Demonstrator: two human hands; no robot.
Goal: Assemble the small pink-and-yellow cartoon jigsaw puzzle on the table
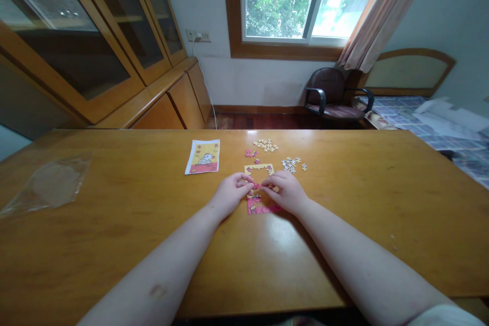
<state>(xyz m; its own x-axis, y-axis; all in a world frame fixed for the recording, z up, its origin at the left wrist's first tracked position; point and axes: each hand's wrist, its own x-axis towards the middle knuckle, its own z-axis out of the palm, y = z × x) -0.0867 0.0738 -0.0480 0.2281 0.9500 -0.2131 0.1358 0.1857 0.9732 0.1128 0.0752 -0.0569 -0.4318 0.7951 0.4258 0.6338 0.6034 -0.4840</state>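
A partly assembled jigsaw puzzle (263,210) lies on the table in front of me, with a yellow border at the top and pink along the bottom. My left hand (234,192) is over its left side, fingers closed in a pinch at a small pink puzzle piece (256,186). From the other side, my right hand (284,191) pinches at that same pink piece, thumb and forefinger together. Both hands hide parts of the puzzle. Beyond it are loose yellow pieces (267,145), a few pink pieces (249,153) and a pile of white pieces (290,164).
A picture card (204,157) with a white animal on yellow and pink lies left of the puzzle. Farther left is a clear plastic bag (53,183). The wooden table (114,239) reaches toward a glass-door cabinet, an office chair (330,91) and a bed (412,112).
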